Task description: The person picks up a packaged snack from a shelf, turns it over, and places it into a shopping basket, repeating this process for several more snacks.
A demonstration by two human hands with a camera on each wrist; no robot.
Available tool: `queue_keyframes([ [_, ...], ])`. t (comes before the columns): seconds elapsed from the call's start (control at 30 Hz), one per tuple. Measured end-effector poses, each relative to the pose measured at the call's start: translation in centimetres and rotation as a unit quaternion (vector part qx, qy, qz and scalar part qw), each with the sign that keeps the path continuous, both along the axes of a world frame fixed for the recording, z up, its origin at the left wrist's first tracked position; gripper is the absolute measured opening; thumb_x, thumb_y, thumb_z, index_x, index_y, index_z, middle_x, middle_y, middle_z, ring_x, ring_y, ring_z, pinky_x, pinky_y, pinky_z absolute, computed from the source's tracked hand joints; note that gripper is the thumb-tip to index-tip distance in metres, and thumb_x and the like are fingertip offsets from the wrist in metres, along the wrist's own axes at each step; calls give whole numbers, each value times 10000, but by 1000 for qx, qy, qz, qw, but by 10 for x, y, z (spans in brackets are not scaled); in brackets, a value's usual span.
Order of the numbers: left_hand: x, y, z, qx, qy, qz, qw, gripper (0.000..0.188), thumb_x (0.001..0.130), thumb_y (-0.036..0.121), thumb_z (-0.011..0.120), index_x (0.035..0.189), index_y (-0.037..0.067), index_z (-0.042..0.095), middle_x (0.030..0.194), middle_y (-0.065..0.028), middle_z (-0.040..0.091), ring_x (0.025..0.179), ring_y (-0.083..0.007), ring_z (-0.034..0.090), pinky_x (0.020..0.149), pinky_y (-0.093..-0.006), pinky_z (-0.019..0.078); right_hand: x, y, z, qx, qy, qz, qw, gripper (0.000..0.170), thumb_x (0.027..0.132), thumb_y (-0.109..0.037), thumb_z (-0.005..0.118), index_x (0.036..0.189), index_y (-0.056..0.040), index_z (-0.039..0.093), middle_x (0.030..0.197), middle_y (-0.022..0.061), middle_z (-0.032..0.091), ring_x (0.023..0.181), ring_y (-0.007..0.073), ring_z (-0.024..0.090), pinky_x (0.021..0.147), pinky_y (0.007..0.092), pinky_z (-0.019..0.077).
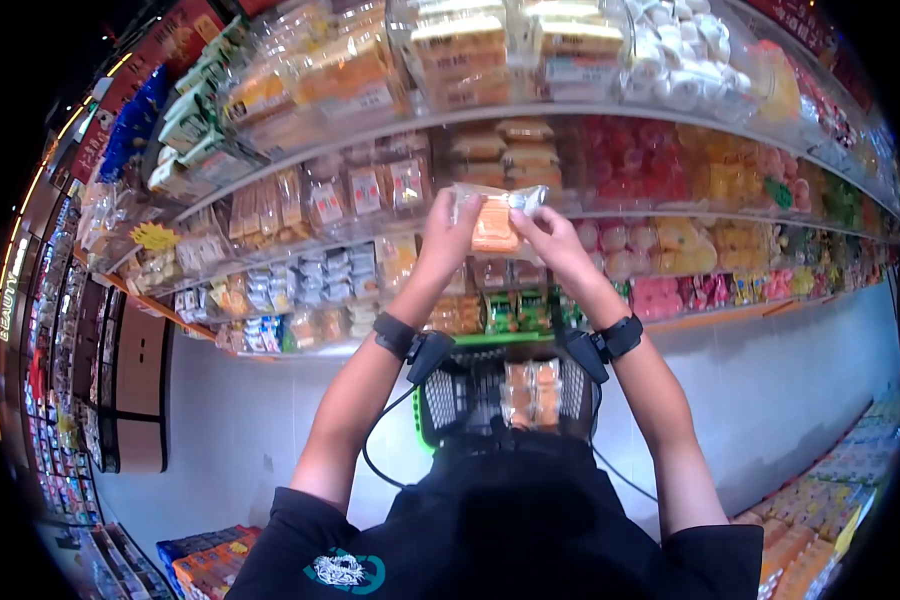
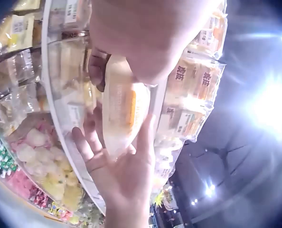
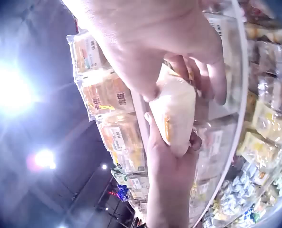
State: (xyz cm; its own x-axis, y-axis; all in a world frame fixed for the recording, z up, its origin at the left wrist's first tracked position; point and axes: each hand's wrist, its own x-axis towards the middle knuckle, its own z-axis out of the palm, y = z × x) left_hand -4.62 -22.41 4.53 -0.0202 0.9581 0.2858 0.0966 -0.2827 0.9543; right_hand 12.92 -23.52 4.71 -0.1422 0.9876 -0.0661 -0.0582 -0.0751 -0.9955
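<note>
A clear-wrapped package with an orange block of food inside (image 1: pixel 495 225) is held up in front of the shelves. The left hand (image 1: pixel 450 232) grips its left end and the right hand (image 1: pixel 553 240) pinches its right end. From the left wrist view, the package (image 2: pixel 124 109) appears edge-on between the near left hand (image 2: pixel 150 33) and the right hand (image 2: pixel 124 175). In the right wrist view, the near right hand (image 3: pixel 155 42) has its thumb and fingers around the package (image 3: pixel 175 114), and the left hand (image 3: pixel 172 166) holds the far end.
Tiered shelves of packaged snacks (image 1: pixel 450 165) curve across the front. Below the hands, at the person's waist, a dark basket with a green rim (image 1: pixel 500 340) holds several wrapped packages (image 1: pixel 532 392). More goods (image 1: pixel 820 500) stand at the lower right.
</note>
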Motion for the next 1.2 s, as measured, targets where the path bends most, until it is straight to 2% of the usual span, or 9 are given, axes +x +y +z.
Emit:
queue_keyframes([
  [0.17, 2, -50, -31, -156, -42, -12, 987, 256, 944, 228, 482, 1043, 4, 557, 802, -39, 595, 640, -65, 540, 551, -225, 452, 6, -68, -36, -78, 74, 34, 994, 430, 903, -384, 542, 1120, -15, 499, 996, 46, 607, 836, 102, 620, 594, 250, 550],
  [0.33, 13, -70, -51, -153, -128, 15, 980, 268, 951, 223, 462, 1106, 24, 552, 846, -34, 623, 487, -39, 511, 414, -183, 407, 18, -91, -43, -73, 94, 6, 993, 407, 890, -369, 569, 1111, -33, 507, 986, 37, 613, 770, 88, 613, 527, 231, 520],
  [0.43, 9, -78, -39, -132, -136, 54, 980, 334, 957, 247, 451, 1190, 13, 501, 1021, -94, 604, 709, -103, 600, 597, -222, 492, 25, -95, -20, -45, 23, -79, 996, 390, 862, -302, 625, 1107, -28, 497, 993, 45, 605, 751, 59, 598, 560, 192, 496],
  [0.53, 20, -83, -27, 24, 28, -10, 999, 436, 969, 351, 411, 1264, 33, 445, 1209, -119, 530, 1144, -172, 487, 922, -317, 414, 15, -89, -15, 138, -8, -162, 977, 462, 802, -228, 699, 1131, 9, 476, 951, 62, 599, 749, 83, 606, 549, 175, 477],
  [0.57, 28, -92, -24, -61, -66, -97, 991, 537, 939, 445, 436, 1302, 49, 412, 1263, -116, 487, 1245, -199, 387, 987, -358, 359, 17, -95, -7, 96, -55, -76, 991, 476, 752, -98, 735, 1139, -8, 472, 997, 46, 561, 756, 83, 582, 654, 189, 490],
  [0.73, 17, -102, -2, -228, -327, -170, 901, 619, 916, 527, 403, 1243, 4, 446, 1176, -132, 556, 1029, -221, 584, 874, -381, 486, 2, -114, 26, 226, -67, 45, 971, 337, 754, -92, 726, 1045, -34, 565, 934, 31, 568, 721, 71, 561, 628, 207, 475],
  [0.87, -6, -112, 10, -222, -292, -199, 909, 703, 904, 594, 322, 1290, 11, 400, 1210, -154, 543, 1066, -247, 573, 860, -383, 499, 7, -108, 31, 196, -30, -101, 975, 295, 789, -136, 706, 1023, -20, 568, 852, 21, 590, 684, 44, 543, 596, 178, 436],
  [1.03, -8, -123, 24, -201, -276, -185, 922, 681, 916, 573, 299, 1231, -18, 421, 1065, -161, 602, 830, -231, 656, 498, -317, 565, 4, -108, 35, 30, 31, 56, 998, 323, 843, -266, 652, 1033, -16, 576, 830, 15, 583, 630, 44, 508, 551, 184, 421],
  [1.2, -28, -121, 15, -240, -146, -200, 939, 718, 903, 602, 293, 1204, -34, 434, 975, -145, 621, 750, -194, 651, 421, -272, 527, 4, -110, 34, -2, 40, 83, 996, 309, 864, -293, 621, 994, -14, 591, 771, 7, 574, 647, 38, 498, 529, 200, 436],
])
